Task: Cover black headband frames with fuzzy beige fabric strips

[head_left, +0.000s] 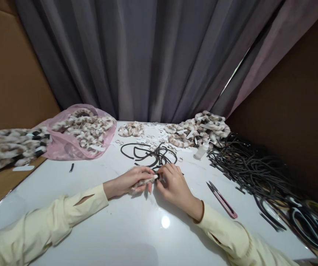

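My left hand is closed around a fluffy white-and-brown plush tube just above the tabletop. At the tube's right end, the fingers of my right hand are pinched together on a small black piece; my fingers partly hide it, and I cannot tell whether it is cord. Right behind both hands lies a loose tangle of cut black cords. Pink-handled thread snips rest on the table to the right of my right hand.
A pink plastic bag of plush loops stands at the back left. More plush loops and a small clear bottle sit back right. Heaped black cords line the right side. Small metal rings are scattered behind the cords.
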Tool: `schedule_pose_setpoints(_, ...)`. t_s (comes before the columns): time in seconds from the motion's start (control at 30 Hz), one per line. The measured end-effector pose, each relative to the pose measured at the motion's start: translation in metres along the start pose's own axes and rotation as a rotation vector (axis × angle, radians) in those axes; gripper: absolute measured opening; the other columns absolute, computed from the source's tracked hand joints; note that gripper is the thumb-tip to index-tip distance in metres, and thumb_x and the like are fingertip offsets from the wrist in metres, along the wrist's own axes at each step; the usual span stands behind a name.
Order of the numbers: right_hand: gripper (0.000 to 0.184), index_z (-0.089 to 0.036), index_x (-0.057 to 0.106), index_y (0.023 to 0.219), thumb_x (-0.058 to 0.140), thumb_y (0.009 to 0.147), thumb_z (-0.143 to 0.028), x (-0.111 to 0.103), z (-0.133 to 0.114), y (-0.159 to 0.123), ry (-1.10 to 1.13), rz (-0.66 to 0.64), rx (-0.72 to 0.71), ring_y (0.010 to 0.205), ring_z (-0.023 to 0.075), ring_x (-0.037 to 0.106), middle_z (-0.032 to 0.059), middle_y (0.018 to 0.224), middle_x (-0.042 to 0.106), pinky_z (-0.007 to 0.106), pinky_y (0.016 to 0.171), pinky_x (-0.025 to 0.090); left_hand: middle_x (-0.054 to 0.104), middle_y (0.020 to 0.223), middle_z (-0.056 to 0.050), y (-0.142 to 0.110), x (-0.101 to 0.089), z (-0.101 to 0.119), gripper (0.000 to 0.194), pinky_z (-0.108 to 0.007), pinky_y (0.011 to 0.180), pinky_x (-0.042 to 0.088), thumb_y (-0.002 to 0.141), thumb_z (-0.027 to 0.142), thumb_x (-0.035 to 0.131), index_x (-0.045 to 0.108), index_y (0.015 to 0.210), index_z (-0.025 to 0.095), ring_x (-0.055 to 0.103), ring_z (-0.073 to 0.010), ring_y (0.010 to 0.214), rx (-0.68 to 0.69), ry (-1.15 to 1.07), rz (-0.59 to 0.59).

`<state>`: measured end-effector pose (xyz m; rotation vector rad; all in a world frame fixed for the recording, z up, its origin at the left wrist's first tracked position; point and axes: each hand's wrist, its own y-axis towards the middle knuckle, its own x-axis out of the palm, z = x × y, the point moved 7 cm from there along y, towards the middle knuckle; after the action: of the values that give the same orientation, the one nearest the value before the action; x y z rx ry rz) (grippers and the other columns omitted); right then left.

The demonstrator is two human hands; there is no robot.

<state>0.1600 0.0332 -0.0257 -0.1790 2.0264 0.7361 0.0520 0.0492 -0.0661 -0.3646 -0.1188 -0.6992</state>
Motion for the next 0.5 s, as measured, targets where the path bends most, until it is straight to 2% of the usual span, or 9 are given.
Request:
schedule_pose_setpoints(0.23, 0.014, -0.017, 0.049, 0.083, 0.048, 0.072, -0.008, 0.0055, 0.0081, -0.0008, 0.146, 0.014, 0.013, 0.075, 0.0195, 0.047, 0.0060, 0.081, 0.050, 0.032, 0.067, 0.040, 0.067, 0.064, -0.005, -0.0026, 0.0035, 0.0013, 0.034, -0.017, 0.031, 0.011, 0.078, 0.037, 0.058, 0.050, 0.101, 0.013, 0.029, -0.0019, 0.030, -0.013, 0.049, -0.026)
schedule_pose_setpoints(0.5, 0.019, -0.019, 0.053, 0.088, 0.050, 0.073, -0.008, 0.0016, 0.0089, 0.0016, 0.353, 0.025, 0.060, 0.076, 0.0166, 0.052, 0.0039, 0.083, 0.055, 0.027, 0.065, 0.042, 0.067, 0.064, -0.005, -0.0029, 0.0019, 0.0003, 0.033, -0.015, 0.031, 0.014, 0.079, 0.038, 0.060, 0.047, 0.097, 0.014, 0.030, -0.0008, 0.030, -0.019, 0.010, 0.017)
